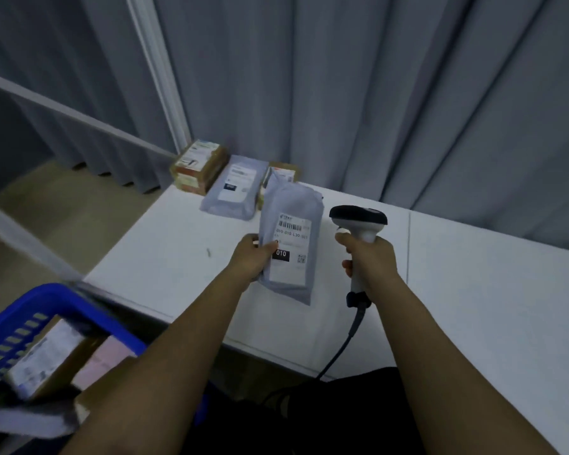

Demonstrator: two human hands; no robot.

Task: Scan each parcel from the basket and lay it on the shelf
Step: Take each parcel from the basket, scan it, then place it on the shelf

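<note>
Scanning looks in hand: the left hand [250,257] grips a grey parcel [289,244] upright above the shelf [165,257]; right hand [370,261] clasps the scanner [358,224] beside it; next, aim at the barcode.

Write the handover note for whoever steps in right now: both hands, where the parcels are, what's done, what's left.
Left hand: holds a grey poly mailer upright, label facing the camera, above the white shelf.
Right hand: grips the corded barcode scanner beside the mailer.
Done: a stack of brown boxes, a flat grey mailer and another brown box lie at the shelf's back left corner.
Left: scan the held mailer if not yet scanned (cannot tell), lay it down, then work through the blue basket at lower left, which holds at least one labelled box and more.
</note>
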